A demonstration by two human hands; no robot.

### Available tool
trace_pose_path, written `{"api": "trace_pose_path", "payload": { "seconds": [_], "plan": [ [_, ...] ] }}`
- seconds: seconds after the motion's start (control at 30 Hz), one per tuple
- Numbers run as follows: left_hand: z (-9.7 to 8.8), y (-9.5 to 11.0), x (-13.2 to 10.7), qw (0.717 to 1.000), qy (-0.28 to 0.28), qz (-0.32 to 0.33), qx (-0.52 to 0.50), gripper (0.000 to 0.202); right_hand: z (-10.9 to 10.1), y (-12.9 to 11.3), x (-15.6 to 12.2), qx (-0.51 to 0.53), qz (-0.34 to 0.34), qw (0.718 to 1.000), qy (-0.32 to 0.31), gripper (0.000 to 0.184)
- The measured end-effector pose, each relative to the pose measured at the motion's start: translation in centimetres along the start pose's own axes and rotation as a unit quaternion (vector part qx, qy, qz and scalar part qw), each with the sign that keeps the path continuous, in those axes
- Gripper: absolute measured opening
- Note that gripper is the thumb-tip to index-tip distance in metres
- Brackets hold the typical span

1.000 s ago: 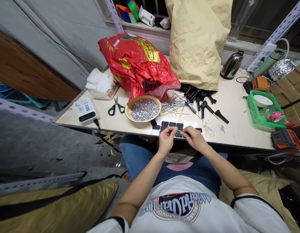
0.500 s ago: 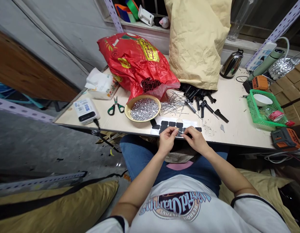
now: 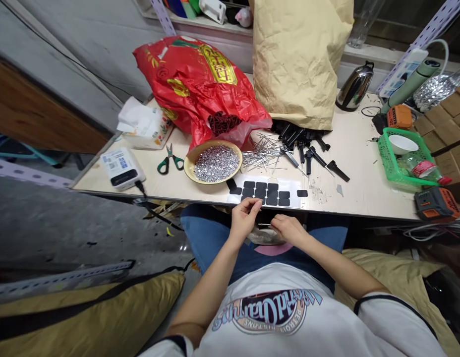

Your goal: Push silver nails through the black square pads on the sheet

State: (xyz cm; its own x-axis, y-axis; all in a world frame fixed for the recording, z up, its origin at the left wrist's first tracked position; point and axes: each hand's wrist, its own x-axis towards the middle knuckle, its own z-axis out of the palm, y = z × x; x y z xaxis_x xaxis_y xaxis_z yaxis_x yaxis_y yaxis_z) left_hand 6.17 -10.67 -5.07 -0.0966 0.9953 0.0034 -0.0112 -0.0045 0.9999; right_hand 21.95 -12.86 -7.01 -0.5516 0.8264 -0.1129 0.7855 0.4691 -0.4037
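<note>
Head view: hands now apart, below frame centre. Right hand [image 3: 290,231] alone pinches pin [image 3: 264,224], low over lap. Left hand [image 3: 243,220] pinched shut near black pads [image 3: 260,194]; can't tell if loaded. Two-handed work on pin likely paused.

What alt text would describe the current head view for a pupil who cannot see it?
A person's right hand holds a thin silvery rod at the edge of a table, the left hand near a white sheet of black pads. Beyond lie a bowl of small shiny pieces, loose silvery rods and black parts.
</note>
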Motion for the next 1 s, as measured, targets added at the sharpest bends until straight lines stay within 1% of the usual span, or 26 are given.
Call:
{"api": "trace_pose_path", "payload": {
  "seconds": [0.03, 0.07, 0.1, 0.13, 0.2, 0.23, 0.27, 0.3, 0.33, 0.37, 0.4, 0.47, 0.5, 0.57, 0.63, 0.7, 0.73, 0.77, 0.8, 0.83, 0.9, 0.97, 1.0],
  "plan": [
    [-0.3, -0.1, 0.0, 1.000, 0.017, 0.003, 0.009, 0.030, 0.8, -0.2, 0.1, -0.009, 0.015, 1.000, 0.005, 0.014],
    [-0.5, -0.1, 0.0, 0.999, 0.029, 0.008, 0.018, 0.031, 1.4, -0.3, 0.2, -0.008, 0.021, 1.000, 0.019, 0.019],
    [-0.9, -0.2, 0.0, 0.999, 0.039, 0.017, 0.030, 0.031, 1.8, -0.5, 0.1, 0.002, 0.011, 0.999, 0.037, 0.022],
    [-1.2, -0.2, 0.1, 0.997, 0.049, 0.029, 0.045, 0.031, 2.0, -0.5, -0.1, 0.019, -0.015, 0.998, 0.055, 0.022],
    [-1.9, -0.3, 0.3, 0.992, 0.072, 0.062, 0.086, 0.029, 1.3, -0.1, -0.7, 0.058, -0.076, 0.990, 0.102, 0.019],
    [-2.1, -0.3, 0.4, 0.987, 0.082, 0.084, 0.112, 0.027, 0.6, 0.3, -1.0, 0.072, -0.087, 0.984, 0.138, 0.022],
    [-2.3, -0.3, 0.6, 0.980, 0.085, 0.111, 0.141, 0.025, -0.3, 1.0, -1.2, 0.079, -0.079, 0.978, 0.178, 0.026],
    [-2.4, -0.3, 0.7, 0.972, 0.077, 0.143, 0.172, 0.023, -1.3, 1.8, -1.3, 0.079, -0.054, 0.971, 0.221, 0.027],
    [-2.3, -0.4, 0.8, 0.961, 0.055, 0.180, 0.203, 0.021, -2.3, 2.8, -1.2, 0.072, -0.015, 0.963, 0.257, 0.026],
    [-2.1, -0.4, 0.9, 0.947, 0.022, 0.218, 0.234, 0.020, -3.3, 3.8, -1.0, 0.064, 0.022, 0.958, 0.278, 0.024],
    [-1.8, -0.6, 0.8, 0.931, -0.019, 0.252, 0.265, 0.019, -4.1, 4.8, -0.7, 0.055, 0.054, 0.955, 0.288, 0.021],
    [-1.0, -0.9, 0.7, 0.894, -0.099, 0.295, 0.322, 0.021, -5.3, 6.3, 0.0, 0.046, 0.083, 0.955, 0.281, 0.017],
    [-0.5, -1.2, 0.5, 0.877, -0.131, 0.303, 0.349, 0.023, -5.6, 6.7, 0.3, 0.046, 0.081, 0.958, 0.272, 0.016],
    [0.3, -1.7, 0.2, 0.851, -0.171, 0.300, 0.396, 0.030, -5.9, 6.9, 1.0, 0.046, 0.059, 0.965, 0.250, 0.015],
    [0.8, -2.2, -0.1, 0.833, -0.190, 0.298, 0.426, 0.033, -5.9, 6.7, 1.5, 0.040, 0.038, 0.973, 0.226, 0.014],
    [0.7, -2.4, 0.0, 0.823, -0.193, 0.311, 0.434, 0.033, -5.9, 6.3, 2.1, 0.025, 0.030, 0.979, 0.200, 0.014],
    [0.5, -2.4, 0.3, 0.822, -0.184, 0.321, 0.433, 0.032, -6.0, 6.1, 2.5, 0.014, 0.029, 0.982, 0.185, 0.014],
    [0.0, -2.2, 0.8, 0.825, -0.163, 0.331, 0.429, 0.031, -6.1, 5.9, 3.0, 0.000, 0.027, 0.985, 0.169, 0.015],
    [-0.6, -2.0, 1.5, 0.831, -0.129, 0.337, 0.424, 0.030, -6.3, 5.8, 3.6, -0.018, 0.025, 0.988, 0.153, 0.016],
    [-1.3, -1.7, 2.4, 0.839, -0.084, 0.336, 0.421, 0.029, -6.5, 5.7, 4.4, -0.041, 0.023, 0.989, 0.138, 0.017],
    [-3.2, -0.9, 4.6, 0.852, 0.026, 0.309, 0.422, 0.029, -7.0, 5.6, 6.1, -0.098, 0.027, 0.988, 0.115, 0.022],
    [-5.0, -0.2, 6.9, 0.851, 0.121, 0.263, 0.438, 0.029, -7.6, 5.7, 8.1, -0.162, 0.034, 0.982, 0.096, 0.028],
    [-5.7, 0.1, 7.9, 0.848, 0.148, 0.244, 0.447, 0.028, -7.9, 6.0, 9.1, -0.189, 0.028, 0.978, 0.083, 0.031]
  ]
}}
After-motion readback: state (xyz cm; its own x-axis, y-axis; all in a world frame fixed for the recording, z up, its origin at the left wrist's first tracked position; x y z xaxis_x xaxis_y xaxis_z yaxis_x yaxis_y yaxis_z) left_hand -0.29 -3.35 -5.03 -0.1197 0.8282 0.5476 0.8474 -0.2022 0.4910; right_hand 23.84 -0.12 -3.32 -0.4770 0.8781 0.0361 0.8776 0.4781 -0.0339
